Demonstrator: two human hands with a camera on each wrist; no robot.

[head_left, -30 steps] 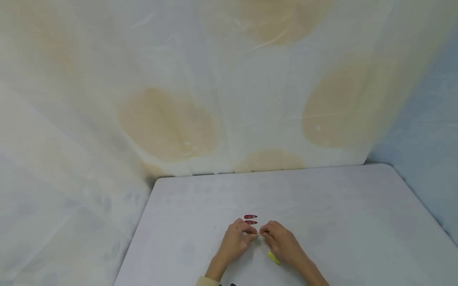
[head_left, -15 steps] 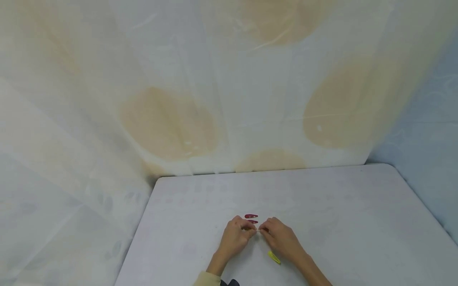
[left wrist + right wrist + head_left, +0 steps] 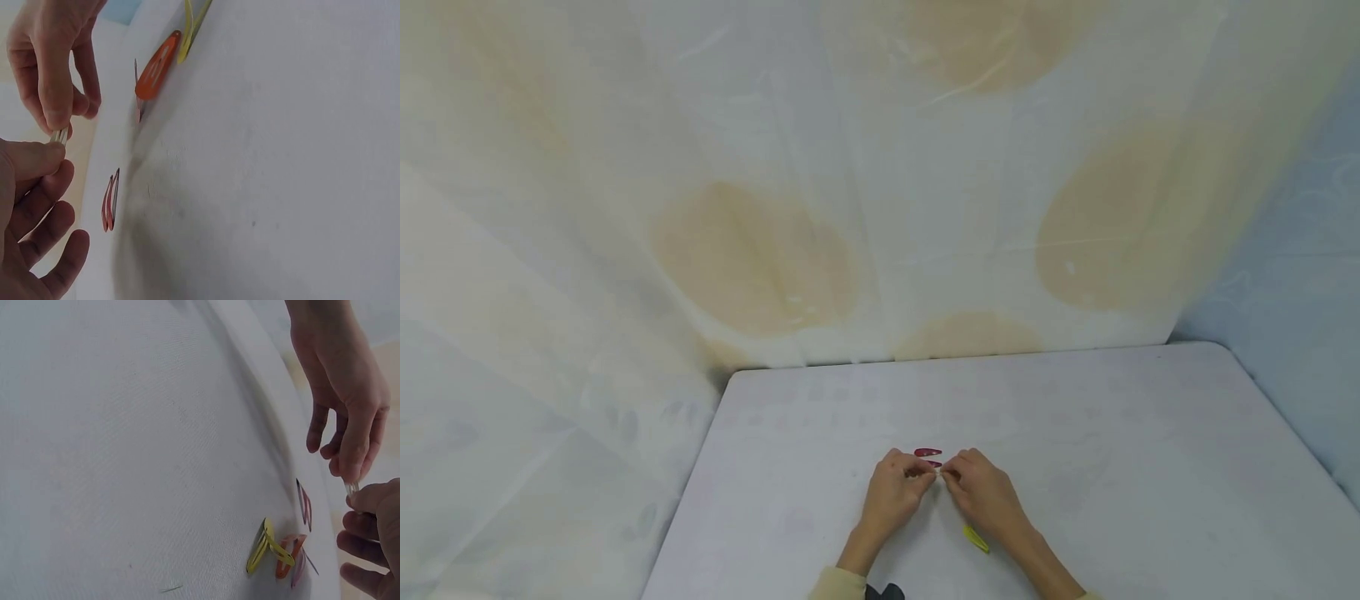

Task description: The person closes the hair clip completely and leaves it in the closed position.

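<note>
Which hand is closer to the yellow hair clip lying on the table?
The right. The right hand hovers just beyond the yellow hair clip, with its wrist passing right beside it. The left hand is further off to the clip's left, meeting the right at the fingertips.

Both hands meet over the near middle of the bench [image 3: 1112, 467], left hand [image 3: 895, 492] on the left, right hand [image 3: 985, 496] on the right, fingertips together on a small clear clip [image 3: 939, 473] held between them above the surface. Just behind the fingertips, two clips [image 3: 928, 457] lie side by side on the bench, one behind the other. Near the right wrist, a yellow clip [image 3: 976, 539] lies on the bench; the wrist views show an orange clip [image 3: 157, 65] beside it, touching it. Behind the bench hangs a draped sheet [image 3: 880, 208]
</note>
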